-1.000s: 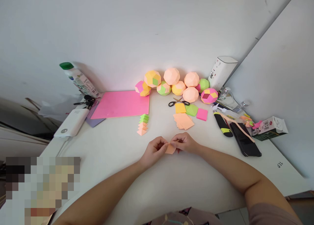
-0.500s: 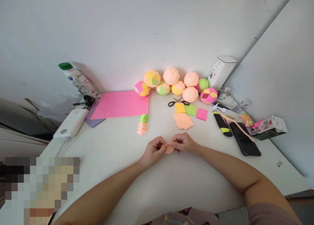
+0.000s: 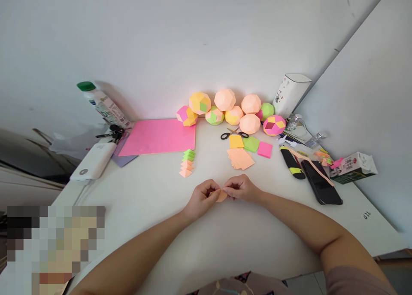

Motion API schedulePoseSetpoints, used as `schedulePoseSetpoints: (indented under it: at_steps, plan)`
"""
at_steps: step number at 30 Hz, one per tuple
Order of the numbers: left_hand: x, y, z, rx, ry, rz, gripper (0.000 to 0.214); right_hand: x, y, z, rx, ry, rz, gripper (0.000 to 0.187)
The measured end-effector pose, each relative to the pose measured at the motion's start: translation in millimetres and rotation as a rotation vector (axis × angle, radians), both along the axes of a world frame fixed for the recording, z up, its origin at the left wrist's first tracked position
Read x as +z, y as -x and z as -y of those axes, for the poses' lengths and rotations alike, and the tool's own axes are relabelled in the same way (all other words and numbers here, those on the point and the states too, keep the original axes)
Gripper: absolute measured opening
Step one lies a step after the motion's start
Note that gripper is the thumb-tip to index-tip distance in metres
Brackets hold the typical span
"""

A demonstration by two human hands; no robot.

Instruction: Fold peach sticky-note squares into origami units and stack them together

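Between my two hands is a small peach paper piece (image 3: 222,196), pinched from both sides just above the table. My left hand (image 3: 203,199) has its thumb and fingers closed on the left edge. The right edge is gripped by my right hand (image 3: 242,187); the fingers cover much of the paper. Beyond the left hand stands a row of folded paper units (image 3: 187,163), green behind and peach in front. Past the right hand lie a fanned stack of peach paper sheets (image 3: 241,158), with yellow (image 3: 236,141), green (image 3: 252,144) and pink paper squares (image 3: 264,150) behind.
Several faceted paper balls (image 3: 225,100) line the wall behind black-handled scissors (image 3: 234,134). A pink sheet (image 3: 157,137) lies at left, near a white bottle (image 3: 104,104) and a power bank (image 3: 95,159). At right are a utility knife (image 3: 291,162), a phone (image 3: 317,181) and a carton (image 3: 355,167).
Both hands stay almost in place. The peach paper between the fingers is tilted slightly differently, and less of its surface shows.
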State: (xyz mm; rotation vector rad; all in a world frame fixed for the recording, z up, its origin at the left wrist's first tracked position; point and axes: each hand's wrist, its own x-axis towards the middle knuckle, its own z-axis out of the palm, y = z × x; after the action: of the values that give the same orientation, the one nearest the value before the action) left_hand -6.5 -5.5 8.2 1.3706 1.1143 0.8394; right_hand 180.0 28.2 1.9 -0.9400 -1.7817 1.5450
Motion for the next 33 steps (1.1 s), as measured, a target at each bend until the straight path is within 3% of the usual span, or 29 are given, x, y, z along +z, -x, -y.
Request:
schedulePoseSetpoints:
  at_steps: [5,11,16,25,33]
  plan:
    - [-1.6,3.2,-1.4,0.046,0.031,0.07,0.016,1.3,-1.6,-0.7,-0.099,0.052,-0.037,0.014]
    - [-0.6,4.1,-1.0,0.035,0.052,0.129,0.018,1.1,-3.7,-2.9,-0.078,0.108,-0.087,0.015]
    - [0.6,0.7,-1.2,0.022,0.046,0.063,0.019,-0.6,-1.5,-2.1,-0.006,0.023,-0.002,0.014]
    - [-2.0,-1.7,0.6,-0.027,0.017,-0.054,0.012,2.5,2.2,2.1,-0.003,-0.106,0.082,0.002]
    - [1.5,-1.0,-2.4,0.04,0.071,0.01,0.018,0.6,-4.5,-3.3,-0.077,0.148,-0.079,0.008]
